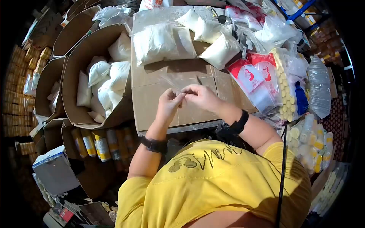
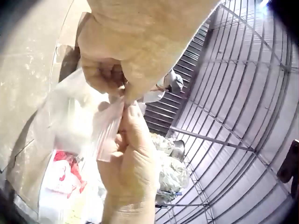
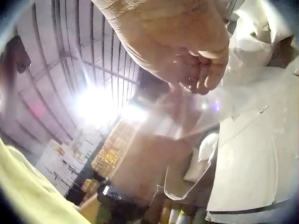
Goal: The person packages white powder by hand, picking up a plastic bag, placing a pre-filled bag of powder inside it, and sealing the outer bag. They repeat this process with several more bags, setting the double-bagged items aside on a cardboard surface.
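Observation:
Over the cardboard-covered table [image 1: 152, 95], the left hand [image 1: 167, 104] and right hand [image 1: 203, 99] meet, fingertips close together. Both pinch the edge of a clear plastic bag [image 1: 169, 79], which spreads away from the fingers. In the left wrist view the bag [image 2: 88, 116] hangs between the left hand [image 2: 154, 42] at the top and the right hand [image 2: 133, 163] below. The right wrist view shows the right hand [image 3: 173, 42] with curled fingers at the translucent film [image 3: 187, 114]; the left hand behind is blurred.
Filled white bags [image 1: 159, 43] lie along the table's far side. Red-and-white printed bags [image 1: 249, 76] rest at the right, beside a row of pale yellow pieces [image 1: 285, 87]. A large carton [image 1: 72, 91] with filled bags stands at the left.

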The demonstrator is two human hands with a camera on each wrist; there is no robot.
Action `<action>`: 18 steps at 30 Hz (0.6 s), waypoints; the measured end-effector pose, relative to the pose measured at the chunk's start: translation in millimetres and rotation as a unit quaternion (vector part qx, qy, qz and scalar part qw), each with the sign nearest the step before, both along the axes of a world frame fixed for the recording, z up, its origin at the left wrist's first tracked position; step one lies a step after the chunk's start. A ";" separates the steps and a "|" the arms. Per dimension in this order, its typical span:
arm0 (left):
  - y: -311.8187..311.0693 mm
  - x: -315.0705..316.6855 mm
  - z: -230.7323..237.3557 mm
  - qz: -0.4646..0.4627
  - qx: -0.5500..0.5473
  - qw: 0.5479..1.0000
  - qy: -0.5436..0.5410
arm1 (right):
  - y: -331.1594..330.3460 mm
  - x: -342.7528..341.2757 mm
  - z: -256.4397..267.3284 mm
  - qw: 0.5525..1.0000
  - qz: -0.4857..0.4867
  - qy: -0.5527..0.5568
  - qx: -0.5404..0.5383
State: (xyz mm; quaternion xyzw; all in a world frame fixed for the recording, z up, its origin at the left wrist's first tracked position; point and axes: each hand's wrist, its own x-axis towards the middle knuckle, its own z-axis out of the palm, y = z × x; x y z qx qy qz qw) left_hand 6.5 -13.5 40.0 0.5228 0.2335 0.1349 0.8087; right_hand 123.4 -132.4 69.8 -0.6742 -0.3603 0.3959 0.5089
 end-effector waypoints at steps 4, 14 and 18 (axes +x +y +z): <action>5.0 -6.0 5.2 -0.030 -0.071 0.997 -0.014 | 2.7 -10.7 0.2 0.988 -0.008 0.152 -0.004; 2.0 -5.6 3.2 -0.026 0.147 0.988 0.038 | 5.9 -9.5 -3.9 0.968 -0.033 0.249 0.005; -1.1 -6.4 -0.8 -0.029 0.232 0.970 0.059 | 7.7 -8.3 -13.5 0.979 -0.051 0.195 0.007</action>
